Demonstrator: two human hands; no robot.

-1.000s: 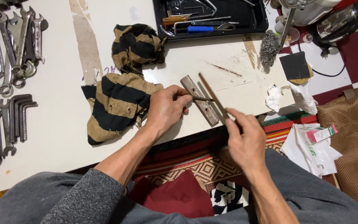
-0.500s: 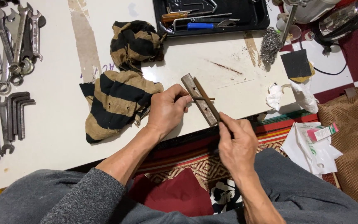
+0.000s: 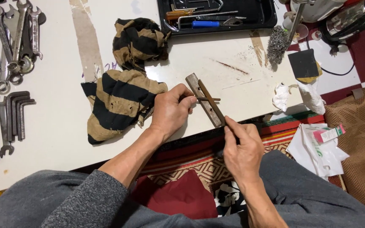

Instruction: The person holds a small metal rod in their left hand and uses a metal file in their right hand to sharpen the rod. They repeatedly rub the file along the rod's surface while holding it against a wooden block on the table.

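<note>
The left hand rests on the white counter, its fingers curled closed around one end of a thin rusty rod that lies across a flat wooden block. The block sits near the front edge of the counter, slanting from upper left to lower right. The right hand is closed around the handle end of a long dark file, thumb stretched along its top; the file lies lengthwise on the block and crosses the rod.

Just to the left of the left hand, a brown and black striped cloth lies crumpled on the counter, touching or nearly touching the wrist. A second piece of the same striped cloth lies bunched farther back. At the back edge stands a black tray that holds a blue-handled tool and other hand tools. A wad of steel wool sits to the right of the tray, with a dark square of sandpaper beside it and crumpled white tissue near the right edge of the counter. Wrenches lie in rows along the far left of the counter, well apart from both hands.
</note>
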